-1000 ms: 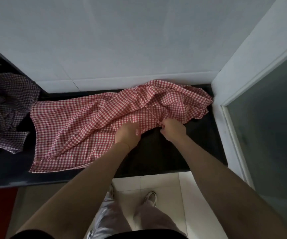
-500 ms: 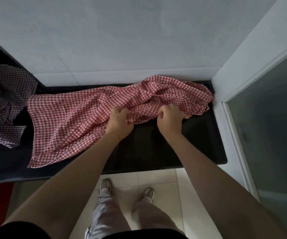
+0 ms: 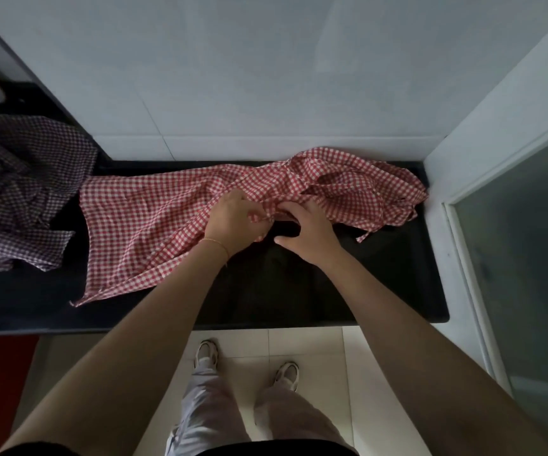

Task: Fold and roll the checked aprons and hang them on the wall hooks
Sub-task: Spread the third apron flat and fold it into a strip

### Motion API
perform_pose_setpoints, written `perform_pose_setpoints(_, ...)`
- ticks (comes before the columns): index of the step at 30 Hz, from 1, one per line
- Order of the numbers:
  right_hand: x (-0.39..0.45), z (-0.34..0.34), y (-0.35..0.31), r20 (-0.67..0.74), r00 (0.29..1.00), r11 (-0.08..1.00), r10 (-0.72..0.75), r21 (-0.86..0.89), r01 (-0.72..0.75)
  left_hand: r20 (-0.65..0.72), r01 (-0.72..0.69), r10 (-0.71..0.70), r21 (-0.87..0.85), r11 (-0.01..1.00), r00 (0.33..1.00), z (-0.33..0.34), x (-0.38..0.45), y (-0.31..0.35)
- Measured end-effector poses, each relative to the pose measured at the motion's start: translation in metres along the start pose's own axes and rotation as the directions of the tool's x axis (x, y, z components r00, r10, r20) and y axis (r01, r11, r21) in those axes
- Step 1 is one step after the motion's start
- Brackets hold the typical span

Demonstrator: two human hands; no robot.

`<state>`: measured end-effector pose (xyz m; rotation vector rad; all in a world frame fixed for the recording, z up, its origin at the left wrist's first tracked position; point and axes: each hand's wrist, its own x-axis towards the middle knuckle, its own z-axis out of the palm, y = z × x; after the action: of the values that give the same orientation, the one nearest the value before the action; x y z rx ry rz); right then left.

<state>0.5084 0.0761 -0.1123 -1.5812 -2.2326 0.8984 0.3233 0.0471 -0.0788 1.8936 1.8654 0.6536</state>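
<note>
Both hands meet mid-bench (image 3: 299, 291): left hand (image 3: 233, 222) and right hand (image 3: 308, 230) each have a pinching grip on the red apron (image 3: 141, 225), which spreads left and bunches right of them

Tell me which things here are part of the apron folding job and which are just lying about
Part of the job:
red checked apron, spread on the black counter
dark checked apron, crumpled at the counter's left end
left hand and right hand, both gripping the red apron's edge

Just there:
white tiled wall
glass door
</note>
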Motion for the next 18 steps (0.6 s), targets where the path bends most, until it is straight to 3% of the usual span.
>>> perform_pose_setpoints(3,0.006,-0.006,-0.013,-0.014,0.999,0.998,-0.048,-0.029,0.048,0.236,0.071,-0.039,-0.126,0.989,0.971,-0.016,0.002,0.01)
perform_pose_setpoints(5,0.01,-0.02,-0.022,-0.017,0.995,0.988,-0.098,-0.122,0.095,0.21,0.197,-0.157,-0.187,0.962,0.965,-0.015,0.004,0.006)
perform_pose_setpoints(8,0.003,-0.056,-0.04,0.149,0.989,0.999,-0.025,-0.038,0.031,0.065,0.27,-0.265,-0.085,0.959,0.962,-0.007,0.006,-0.005)
perform_pose_setpoints(9,0.0,-0.065,-0.046,0.201,0.979,0.999,-0.009,-0.031,0.015,0.101,0.298,-0.293,-0.031,0.954,0.951,-0.004,0.006,-0.007)
perform_pose_setpoints(11,-0.008,-0.074,-0.049,0.319,0.948,0.989,0.015,-0.142,0.032,0.315,0.352,-0.346,0.042,0.935,0.884,0.006,0.003,-0.012)
perform_pose_setpoints(12,-0.013,-0.075,-0.051,0.424,0.901,0.968,0.089,-0.251,0.022,0.435,0.374,-0.383,0.111,0.921,0.815,0.012,-0.001,-0.014)
perform_pose_setpoints(13,-0.02,-0.073,-0.051,0.548,0.803,0.924,0.235,-0.383,-0.009,0.525,0.38,-0.419,0.187,0.906,0.741,0.017,-0.007,-0.017)
perform_pose_setpoints(15,-0.038,-0.071,-0.052,0.654,0.518,0.79,0.552,-0.609,-0.074,0.598,0.333,-0.449,0.302,0.893,0.664,0.022,-0.016,-0.025)
perform_pose_setpoints(16,-0.047,-0.071,-0.053,0.64,0.448,0.743,0.624,-0.664,-0.084,0.607,0.319,-0.458,0.33,0.889,0.649,0.023,-0.019,-0.026)
perform_pose_setpoints(18,-0.052,-0.072,-0.048,0.638,0.398,0.728,0.66,-0.674,-0.127,0.605,0.284,-0.452,0.358,0.89,0.655,0.025,-0.022,-0.026)
